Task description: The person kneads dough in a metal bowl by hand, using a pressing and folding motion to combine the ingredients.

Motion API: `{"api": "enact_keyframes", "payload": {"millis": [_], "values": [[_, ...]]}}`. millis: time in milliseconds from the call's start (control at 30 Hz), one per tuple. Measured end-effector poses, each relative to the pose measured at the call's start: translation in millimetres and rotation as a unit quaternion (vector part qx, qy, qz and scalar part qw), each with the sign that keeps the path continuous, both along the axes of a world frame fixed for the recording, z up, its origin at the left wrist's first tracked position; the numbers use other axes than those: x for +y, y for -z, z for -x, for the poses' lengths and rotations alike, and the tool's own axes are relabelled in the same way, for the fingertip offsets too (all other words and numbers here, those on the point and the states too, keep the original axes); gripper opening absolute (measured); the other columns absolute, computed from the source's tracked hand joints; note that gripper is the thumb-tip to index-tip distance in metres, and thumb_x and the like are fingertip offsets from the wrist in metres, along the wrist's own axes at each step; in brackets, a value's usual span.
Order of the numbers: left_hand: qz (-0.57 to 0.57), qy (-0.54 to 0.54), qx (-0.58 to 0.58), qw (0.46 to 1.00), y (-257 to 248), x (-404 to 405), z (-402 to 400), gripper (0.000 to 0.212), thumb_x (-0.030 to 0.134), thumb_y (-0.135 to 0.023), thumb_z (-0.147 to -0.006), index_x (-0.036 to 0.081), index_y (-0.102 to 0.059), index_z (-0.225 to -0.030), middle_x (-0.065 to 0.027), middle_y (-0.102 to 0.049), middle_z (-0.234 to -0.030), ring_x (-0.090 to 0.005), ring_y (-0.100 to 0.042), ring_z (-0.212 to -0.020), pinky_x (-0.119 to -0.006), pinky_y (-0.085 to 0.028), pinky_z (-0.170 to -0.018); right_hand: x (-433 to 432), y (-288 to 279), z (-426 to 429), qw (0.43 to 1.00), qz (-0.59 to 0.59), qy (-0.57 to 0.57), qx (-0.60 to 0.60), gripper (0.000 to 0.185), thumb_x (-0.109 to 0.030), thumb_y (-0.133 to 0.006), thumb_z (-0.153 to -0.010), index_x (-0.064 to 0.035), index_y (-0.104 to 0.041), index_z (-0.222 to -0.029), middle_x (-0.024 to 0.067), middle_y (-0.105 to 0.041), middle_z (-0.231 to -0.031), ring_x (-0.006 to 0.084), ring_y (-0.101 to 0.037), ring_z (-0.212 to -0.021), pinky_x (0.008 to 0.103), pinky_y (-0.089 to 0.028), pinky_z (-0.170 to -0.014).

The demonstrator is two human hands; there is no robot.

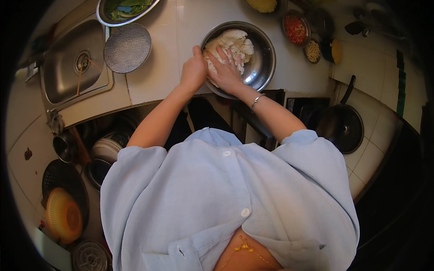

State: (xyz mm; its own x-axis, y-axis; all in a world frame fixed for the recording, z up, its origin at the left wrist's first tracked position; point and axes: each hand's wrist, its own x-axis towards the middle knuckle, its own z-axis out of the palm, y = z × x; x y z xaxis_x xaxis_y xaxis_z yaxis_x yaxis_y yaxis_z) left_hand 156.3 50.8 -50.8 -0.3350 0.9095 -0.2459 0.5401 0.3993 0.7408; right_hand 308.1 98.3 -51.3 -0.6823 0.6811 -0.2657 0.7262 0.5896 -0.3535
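Note:
A round stainless steel bowl (268,64) stands on the counter near its front edge. Inside, mostly in the left half, lies a rough, lumpy mass of pale dough (237,39). My left hand (195,69) grips the bowl's left rim with the fingers curled and the thumb up. My right hand (225,69) reaches over the front rim and rests on the dough, palm down with fingers spread. Bits of dough stick to the right fingers. Part of the dough is hidden under that hand.
A steel sink (73,64) is at the left, beside a patterned round lid or plate (127,48) and a bowl of leafy greens (125,22). Toward the right stand small bowls of chopped red pieces (295,29) and peeled nuts or cloves (312,50). A frying pan (346,128) sits further right.

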Motion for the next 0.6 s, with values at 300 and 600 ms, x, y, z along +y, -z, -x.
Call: {"api": "enact_keyframes", "payload": {"millis": [300,600], "values": [[-0.016,-0.037,0.033,0.999,2,5,-5,0.033,0.014,-0.047,-0.092,-0.002,-0.038,-0.120,-0.0301,-0.064,-0.075,-0.0501,-0.062,-0.071,-0.059,-0.048,-0.066,35,-28,10,0.961,0.238,0.093,0.105,0.060,-0.049,-0.044,-0.098,-0.0236,-0.036,-0.151,0.0074,-0.021,-0.162,0.0376,-0.017,-0.147,0.0605,-0.006,-0.116],[-0.159,-0.061,0.185,0.968,-9,17,4,0.044,0.027,-0.063,-0.089,0.000,-0.050,-0.122,-0.0214,-0.066,-0.090,-0.0408,-0.062,-0.085,-0.050,-0.050,-0.078,77,-101,-27,0.615,0.569,0.267,0.475,0.076,-0.062,-0.021,-0.101,-0.0146,-0.005,-0.158,0.0055,-0.010,-0.164,0.0381,-0.035,-0.140,0.0563,-0.024,-0.114]]}}
